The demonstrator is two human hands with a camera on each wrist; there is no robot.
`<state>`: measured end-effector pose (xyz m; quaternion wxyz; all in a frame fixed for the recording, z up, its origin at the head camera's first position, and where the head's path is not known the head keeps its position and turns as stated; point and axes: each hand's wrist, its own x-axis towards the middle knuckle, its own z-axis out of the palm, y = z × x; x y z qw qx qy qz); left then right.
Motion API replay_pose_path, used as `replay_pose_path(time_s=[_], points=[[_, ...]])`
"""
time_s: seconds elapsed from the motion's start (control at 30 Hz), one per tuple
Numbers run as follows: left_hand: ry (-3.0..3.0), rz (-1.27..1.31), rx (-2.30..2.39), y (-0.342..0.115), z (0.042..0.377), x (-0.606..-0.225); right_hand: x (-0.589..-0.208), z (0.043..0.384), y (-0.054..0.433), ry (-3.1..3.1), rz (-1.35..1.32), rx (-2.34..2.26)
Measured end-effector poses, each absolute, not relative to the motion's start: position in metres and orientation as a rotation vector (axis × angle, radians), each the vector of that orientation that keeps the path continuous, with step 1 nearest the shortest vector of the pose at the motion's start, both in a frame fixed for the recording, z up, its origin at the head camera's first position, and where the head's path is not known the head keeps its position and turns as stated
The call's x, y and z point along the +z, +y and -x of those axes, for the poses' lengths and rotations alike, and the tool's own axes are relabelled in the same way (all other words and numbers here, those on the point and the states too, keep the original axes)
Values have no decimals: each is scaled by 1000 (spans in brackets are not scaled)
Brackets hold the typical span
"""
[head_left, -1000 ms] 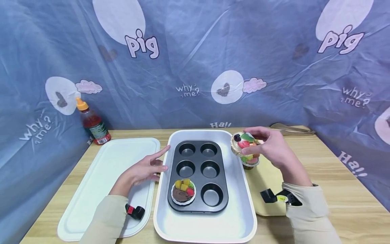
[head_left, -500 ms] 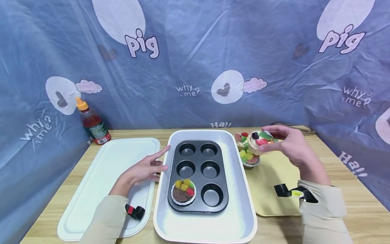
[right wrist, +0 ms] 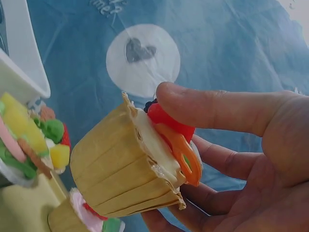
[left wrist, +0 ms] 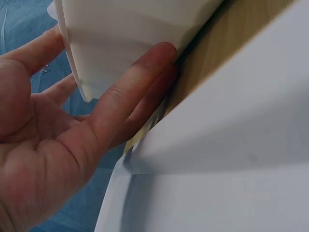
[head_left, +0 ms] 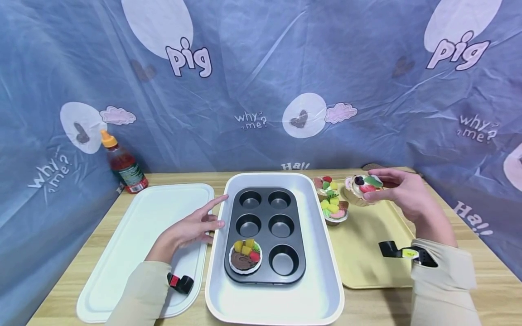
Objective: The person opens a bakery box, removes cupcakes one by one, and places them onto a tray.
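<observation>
Between thumb and fingers, my right hand (head_left: 408,192) holds a cupcake (head_left: 360,192) in a pale pleated wrapper, topped with red, dark and green fruit. In the right wrist view this cupcake (right wrist: 113,164) is tilted, with its top toward the palm. My left hand (head_left: 189,231) touches the near-left rim and outer wall of a deep white tray (head_left: 275,310), its fingers (left wrist: 130,89) mostly straight. A dark muffin tin (head_left: 265,244) lies inside that tray. One chocolate-topped cupcake (head_left: 244,260) fills its front left cup; the other cups are bare.
On the yellow tray (head_left: 367,258) at right stand fruit-topped cupcakes (head_left: 334,210), near the white tray's side; another with pink frosting (right wrist: 82,212) is partly hidden behind the held one. A flat white tray (head_left: 151,235) lies at left. Behind it stands a sauce bottle (head_left: 126,167).
Holding the cupcake, my right hand has moved right, away from the deep white tray and over the yellow tray's far part. The left hand has stayed at the tray rim.
</observation>
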<state>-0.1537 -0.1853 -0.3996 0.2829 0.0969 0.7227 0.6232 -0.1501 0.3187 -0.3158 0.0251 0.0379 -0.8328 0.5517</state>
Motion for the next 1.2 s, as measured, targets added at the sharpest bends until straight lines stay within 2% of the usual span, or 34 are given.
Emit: replay_pose_path(time_s=[0.57, 1.2], points=[[1884, -327, 1665, -186, 152, -399, -334, 158, 345, -2647, -119, 1790], [1846, -342, 1676, -187, 151, -397, -351, 167, 349, -2731, -117, 1843]])
